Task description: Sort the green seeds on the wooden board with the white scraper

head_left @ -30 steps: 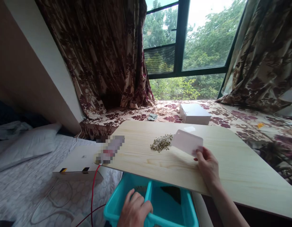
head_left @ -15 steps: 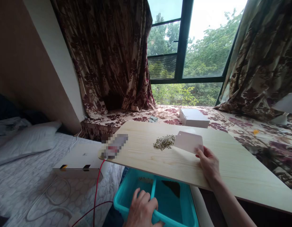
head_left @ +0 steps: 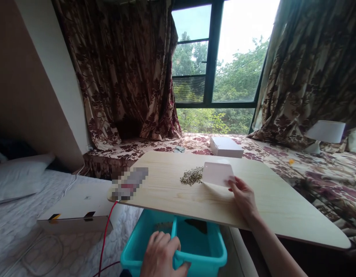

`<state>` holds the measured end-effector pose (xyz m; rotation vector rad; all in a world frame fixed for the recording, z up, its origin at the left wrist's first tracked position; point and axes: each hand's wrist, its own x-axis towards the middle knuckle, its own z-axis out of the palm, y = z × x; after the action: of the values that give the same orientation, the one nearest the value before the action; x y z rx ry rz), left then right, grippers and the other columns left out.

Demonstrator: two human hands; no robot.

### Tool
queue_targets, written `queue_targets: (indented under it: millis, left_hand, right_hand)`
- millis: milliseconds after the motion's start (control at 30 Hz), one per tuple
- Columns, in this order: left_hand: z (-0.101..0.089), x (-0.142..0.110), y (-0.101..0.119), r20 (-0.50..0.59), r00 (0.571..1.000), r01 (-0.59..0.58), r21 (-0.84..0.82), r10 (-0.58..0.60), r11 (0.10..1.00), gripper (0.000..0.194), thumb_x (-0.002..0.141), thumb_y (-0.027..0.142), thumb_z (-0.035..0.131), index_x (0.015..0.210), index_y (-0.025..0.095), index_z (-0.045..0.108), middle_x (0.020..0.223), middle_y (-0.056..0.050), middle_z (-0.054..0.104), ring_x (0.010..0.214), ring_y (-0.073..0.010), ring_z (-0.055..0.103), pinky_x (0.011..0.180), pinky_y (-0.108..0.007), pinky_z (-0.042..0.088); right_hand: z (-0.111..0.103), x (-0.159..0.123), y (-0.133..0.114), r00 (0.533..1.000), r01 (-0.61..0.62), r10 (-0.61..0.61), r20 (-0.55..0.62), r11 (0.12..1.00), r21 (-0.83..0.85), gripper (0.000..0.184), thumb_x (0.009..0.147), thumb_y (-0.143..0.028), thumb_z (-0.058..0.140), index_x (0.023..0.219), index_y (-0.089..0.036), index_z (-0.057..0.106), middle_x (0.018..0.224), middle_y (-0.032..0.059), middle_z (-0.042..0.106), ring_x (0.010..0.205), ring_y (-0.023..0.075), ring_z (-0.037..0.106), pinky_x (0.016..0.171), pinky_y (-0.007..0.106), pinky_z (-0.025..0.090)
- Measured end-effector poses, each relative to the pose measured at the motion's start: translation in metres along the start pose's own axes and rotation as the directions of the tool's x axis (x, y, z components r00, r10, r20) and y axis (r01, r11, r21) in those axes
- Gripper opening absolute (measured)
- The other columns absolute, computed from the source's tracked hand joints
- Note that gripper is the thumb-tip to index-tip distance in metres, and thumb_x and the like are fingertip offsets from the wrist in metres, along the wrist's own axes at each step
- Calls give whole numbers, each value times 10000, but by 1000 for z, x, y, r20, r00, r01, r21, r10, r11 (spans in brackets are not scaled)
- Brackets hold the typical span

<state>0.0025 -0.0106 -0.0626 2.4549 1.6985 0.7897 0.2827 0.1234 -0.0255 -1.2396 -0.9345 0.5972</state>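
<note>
My right hand (head_left: 243, 194) pinches the lower right corner of a flat white plastic scraper (head_left: 217, 173), held tilted over the wooden board. Its left edge is right beside a loose pile of small greenish-brown seeds mixed with white grains (head_left: 192, 176). Below the board's near edge is a turquoise plastic bin (head_left: 202, 258) split into two compartments by a divider. My left hand (head_left: 163, 252) is closed over the bin's near rim by the divider, its fingertips partly hidden. Small grains lie in the left compartment, and a dark patch shows in the right one.
The light wooden board (head_left: 270, 204) spans the middle. A blurred-out device (head_left: 132, 184) with a red cable (head_left: 104, 234) lies at its left end. A white box (head_left: 77, 204) rests on the bed; another white box (head_left: 227, 147) and a lamp (head_left: 325, 132) stand by the window.
The whole view has shifted, so the board and bin appear further left. The scraper has turned to a more level angle beside the pile. Both hands keep their hold.
</note>
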Motion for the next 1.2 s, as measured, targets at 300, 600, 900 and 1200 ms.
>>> queue_targets:
  millis: [300, 600, 900, 1200]
  left_hand:
    - [-2, -9, -10, 113, 993, 28, 10, -29, 1000, 129, 611, 188, 652, 699, 227, 567, 680, 42, 538, 719, -187, 568, 899, -426, 388]
    - [-11, -8, -8, 159, 987, -19, 48, 11, 999, 69, 713, 247, 624, 744, 227, 565, 706, 19, 568, 726, -211, 586, 887, -470, 415]
    - [-8, -8, -12, 99, 993, -70, 17, 68, 997, 86, 716, 256, 632, 747, 236, 555, 698, 27, 567, 708, -210, 592, 871, -457, 423]
    - [-8, -7, -6, 75, 994, -78, 17, 77, 997, 95, 713, 245, 627, 720, 236, 533, 677, 29, 550, 679, -204, 567, 820, -424, 424]
  right_hand:
    - [1, 3, 7, 997, 62, -65, 52, 997, 48, 438, 606, -439, 739, 929, -144, 715, 802, 99, 759, 702, 222, 696, 596, 329, 559]
    - [2, 3, 7, 997, 58, -61, 54, 997, 59, 461, 594, -456, 749, 937, -150, 716, 827, 96, 760, 700, 219, 695, 616, 343, 575]
    - [2, 0, 1, 999, 13, -14, 35, 999, 45, 414, 588, -398, 751, 918, -152, 712, 812, 79, 755, 684, 209, 691, 611, 334, 580]
    - [1, -2, 1, 996, 40, -40, 79, 999, 0, 403, 613, -413, 735, 921, -153, 714, 816, 78, 753, 648, 198, 683, 585, 331, 581]
